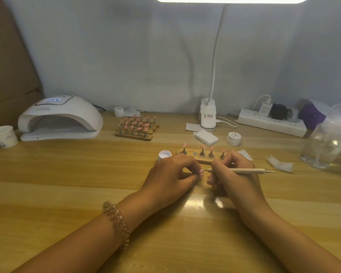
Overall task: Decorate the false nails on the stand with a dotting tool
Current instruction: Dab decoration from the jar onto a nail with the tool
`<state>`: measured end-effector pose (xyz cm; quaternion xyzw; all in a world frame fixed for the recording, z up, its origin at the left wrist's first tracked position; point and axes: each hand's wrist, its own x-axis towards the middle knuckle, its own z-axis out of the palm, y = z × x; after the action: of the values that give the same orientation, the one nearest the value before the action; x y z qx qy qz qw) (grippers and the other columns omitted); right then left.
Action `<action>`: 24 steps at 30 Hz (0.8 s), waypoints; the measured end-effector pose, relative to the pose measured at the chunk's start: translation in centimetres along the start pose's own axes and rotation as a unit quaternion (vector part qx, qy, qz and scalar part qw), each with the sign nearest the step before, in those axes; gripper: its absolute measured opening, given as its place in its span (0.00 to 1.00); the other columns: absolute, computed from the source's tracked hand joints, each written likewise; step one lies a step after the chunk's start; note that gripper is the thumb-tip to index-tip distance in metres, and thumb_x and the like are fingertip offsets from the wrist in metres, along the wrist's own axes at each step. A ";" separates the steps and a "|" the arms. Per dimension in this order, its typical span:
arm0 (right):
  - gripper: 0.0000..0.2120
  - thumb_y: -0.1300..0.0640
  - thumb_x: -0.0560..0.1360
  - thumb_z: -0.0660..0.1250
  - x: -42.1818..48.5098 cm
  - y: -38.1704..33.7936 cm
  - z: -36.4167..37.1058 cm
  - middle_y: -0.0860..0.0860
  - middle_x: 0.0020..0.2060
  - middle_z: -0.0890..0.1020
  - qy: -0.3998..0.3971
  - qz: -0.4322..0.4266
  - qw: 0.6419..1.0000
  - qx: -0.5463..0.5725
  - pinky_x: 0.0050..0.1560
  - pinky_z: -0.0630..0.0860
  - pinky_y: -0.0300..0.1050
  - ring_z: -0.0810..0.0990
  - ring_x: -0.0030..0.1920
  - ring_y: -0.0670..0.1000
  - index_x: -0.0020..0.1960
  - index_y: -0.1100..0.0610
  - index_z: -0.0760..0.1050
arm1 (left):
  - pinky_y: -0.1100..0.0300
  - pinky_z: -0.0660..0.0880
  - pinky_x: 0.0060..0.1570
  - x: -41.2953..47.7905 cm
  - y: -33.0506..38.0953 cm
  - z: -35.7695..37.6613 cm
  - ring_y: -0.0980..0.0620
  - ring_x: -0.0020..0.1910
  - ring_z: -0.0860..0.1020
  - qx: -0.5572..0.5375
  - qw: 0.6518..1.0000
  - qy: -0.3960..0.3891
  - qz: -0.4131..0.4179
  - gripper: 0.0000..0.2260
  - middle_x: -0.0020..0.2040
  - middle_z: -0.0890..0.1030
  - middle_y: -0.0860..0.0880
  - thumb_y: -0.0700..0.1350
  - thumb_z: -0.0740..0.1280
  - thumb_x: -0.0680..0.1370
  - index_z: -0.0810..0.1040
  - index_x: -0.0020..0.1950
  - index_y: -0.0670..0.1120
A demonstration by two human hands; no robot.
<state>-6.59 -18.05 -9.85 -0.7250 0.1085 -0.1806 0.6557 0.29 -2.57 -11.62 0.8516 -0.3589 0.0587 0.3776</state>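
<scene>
Holding one small pink false nail [201, 172] pinched between thumb and fingertips, the left hand [171, 172] rests on the desk [87, 174] close in front of the person, its fingers curled in around the piece. The right hand [232, 172] sits just beside it at 3 o'clock, fingers clamped pen-fashion on the dotting tool [244, 170].

The tool lies nearly level, its long axis running from 9 to 3 o'clock. The working tip points toward 9 and sits right at the face of the nail, while the other metal tip sticks out past the right hand toward 3. Whether the tip touches the nail or hovers just off it, I cannot tell from here.

The stand [193, 157] lies at 12 o'clock from both hands, just beyond the knuckles, its long side also running 9 to 3. Four pink nails stand on it on little metal pegs. One spot shows a bare round disc, which I take to be the place of the nail in hand. An open white pot [164, 154] sits at the stand's 9 o'clock end, nearer the left hand than the right.

As I judge it, the coming move turns on that short line between tip and nail. The tool needs only a slight push toward 9 while the left hand steadies the nail. A reach to the pot would carry the tool toward 11 o'clock, across the left hand.
</scene>
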 end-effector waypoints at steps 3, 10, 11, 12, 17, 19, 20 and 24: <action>0.10 0.63 0.72 0.67 0.0 0.0 0.0 0.59 0.27 0.81 -0.002 -0.003 1.000 -0.001 0.29 0.76 0.44 0.78 0.27 0.52 0.35 0.60 0.69 | 0.70 0.63 0.35 0.0 0.1 -0.1 0.68 0.35 0.73 0.002 1.000 -0.001 0.000 0.03 0.42 0.78 0.61 0.47 0.73 0.75 0.81 0.44 0.56; 0.10 0.63 0.73 0.67 0.1 0.2 -0.1 0.58 0.26 0.81 0.003 -0.007 1.000 0.003 0.27 0.76 0.40 0.79 0.27 0.50 0.35 0.59 0.69 | 0.71 0.64 0.35 -0.1 0.2 -0.1 0.68 0.36 0.73 0.001 1.000 0.000 -0.002 0.05 0.42 0.78 0.61 0.46 0.73 0.75 0.81 0.44 0.56; 0.11 0.63 0.74 0.67 0.1 0.2 -0.1 0.57 0.26 0.81 0.011 -0.007 1.000 0.015 0.27 0.76 0.40 0.79 0.27 0.50 0.35 0.58 0.69 | 0.73 0.64 0.34 -0.1 0.2 -0.1 0.68 0.36 0.74 -0.001 1.000 0.000 -0.002 0.05 0.42 0.78 0.62 0.45 0.73 0.75 0.81 0.44 0.56; 0.11 0.62 0.75 0.67 0.1 0.2 -0.2 0.57 0.26 0.81 0.022 -0.007 0.999 0.028 0.27 0.76 0.39 0.79 0.27 0.49 0.35 0.58 0.69 | 0.75 0.64 0.34 -0.1 0.2 -0.1 0.69 0.36 0.74 -0.003 1.000 0.001 -0.002 0.06 0.42 0.79 0.62 0.45 0.73 0.75 0.81 0.44 0.56; 0.11 0.60 0.78 0.66 0.4 0.2 -0.6 0.52 0.24 0.80 0.074 -0.017 0.994 0.078 0.30 0.77 0.38 0.79 0.29 0.51 0.38 0.58 0.69 | 0.77 0.65 0.35 -0.1 0.3 -0.1 0.73 0.36 0.73 -0.007 1.000 0.007 -0.002 0.06 0.40 0.78 0.64 0.44 0.73 0.75 0.81 0.45 0.55; 0.11 0.60 0.78 0.66 0.5 0.2 -0.8 0.51 0.24 0.79 0.085 -0.008 0.992 0.093 0.30 0.77 0.38 0.79 0.28 0.49 0.38 0.57 0.70 | 0.78 0.65 0.35 -0.1 0.3 -0.1 0.74 0.36 0.73 -0.008 1.000 0.010 -0.002 0.06 0.41 0.80 0.64 0.43 0.73 0.75 0.81 0.46 0.55; 0.11 0.60 0.79 0.66 0.5 0.2 -0.8 0.51 0.23 0.78 0.087 -0.002 0.991 0.098 0.29 0.76 0.37 0.79 0.27 0.48 0.39 0.57 0.70 | 0.79 0.65 0.35 -0.1 0.4 -0.1 0.75 0.35 0.73 -0.010 1.000 0.010 -0.005 0.06 0.41 0.80 0.63 0.43 0.74 0.75 0.81 0.47 0.54; 0.10 0.59 0.79 0.66 0.5 0.2 -0.8 0.50 0.23 0.78 0.082 0.001 0.993 0.088 0.33 0.75 0.43 0.77 0.25 0.45 0.41 0.58 0.70 | 0.76 0.64 0.35 -0.1 0.3 0.0 0.73 0.36 0.73 0.005 1.000 0.017 -0.018 0.04 0.40 0.79 0.64 0.46 0.74 0.75 0.81 0.46 0.56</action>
<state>-6.44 -19.00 -9.95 -0.6475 0.1464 -0.2477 0.7057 -0.03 -2.61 -11.45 0.8587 -0.3372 0.0680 0.3799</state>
